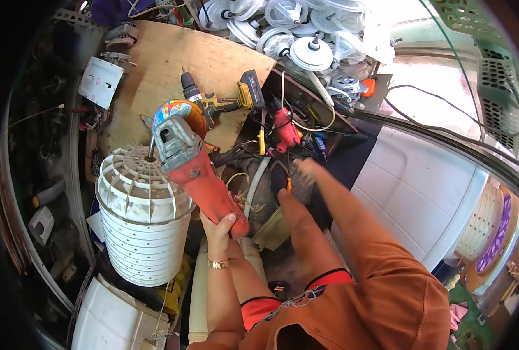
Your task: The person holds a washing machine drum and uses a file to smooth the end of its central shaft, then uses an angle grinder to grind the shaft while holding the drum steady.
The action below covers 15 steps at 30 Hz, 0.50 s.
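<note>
My left hand is wrapped round the red body of an angle grinder, whose grey metal head points up and away from me. Beneath and beside that head stands a white ribbed washing-machine tub with its finned base upward. A metal shaft rises from the middle of the base, close to the grinder head. My right hand is above my knee, near a red power tool and a yellow-handled tool. Motion smears its fingers, so whether they grip anything is unclear.
A yellow-and-black cordless drill and a colourful round tin lie on a plywood board. White plastic pulley-like parts are heaped at the back. A large white panel stands at right; loose cables cross behind it.
</note>
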Tool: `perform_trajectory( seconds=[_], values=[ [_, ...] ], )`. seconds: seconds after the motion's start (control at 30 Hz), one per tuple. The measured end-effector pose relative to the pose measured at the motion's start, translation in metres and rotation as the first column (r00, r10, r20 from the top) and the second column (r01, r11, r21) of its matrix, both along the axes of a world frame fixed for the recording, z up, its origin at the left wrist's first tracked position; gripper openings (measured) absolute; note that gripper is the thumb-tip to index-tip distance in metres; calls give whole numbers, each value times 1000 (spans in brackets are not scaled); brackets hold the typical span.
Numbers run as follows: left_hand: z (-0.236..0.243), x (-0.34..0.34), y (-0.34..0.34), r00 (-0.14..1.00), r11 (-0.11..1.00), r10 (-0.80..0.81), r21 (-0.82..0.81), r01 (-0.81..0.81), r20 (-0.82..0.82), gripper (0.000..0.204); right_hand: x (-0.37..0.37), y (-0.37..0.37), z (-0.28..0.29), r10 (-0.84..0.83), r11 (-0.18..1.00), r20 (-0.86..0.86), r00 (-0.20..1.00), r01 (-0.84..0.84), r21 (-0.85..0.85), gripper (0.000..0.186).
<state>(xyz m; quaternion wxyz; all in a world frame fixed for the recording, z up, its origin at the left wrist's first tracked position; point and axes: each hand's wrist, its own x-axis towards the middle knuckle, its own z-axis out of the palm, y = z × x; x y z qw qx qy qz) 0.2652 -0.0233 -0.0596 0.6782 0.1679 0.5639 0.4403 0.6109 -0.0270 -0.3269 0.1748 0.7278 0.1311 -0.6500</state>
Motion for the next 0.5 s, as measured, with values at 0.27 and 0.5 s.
perform_trajectory(
  seconds=[0.27,0.5],
  values=[
    [35,-2,-25,989,992,88,-99,-77,117,77,-193,-47,60,-619,777,-503,603,376,-505,91],
    [97,-42,-24,995,991,14,-131,-1,103,83,-76,-17,123,-636,705,-598,488,683,-192,11]
  ],
)
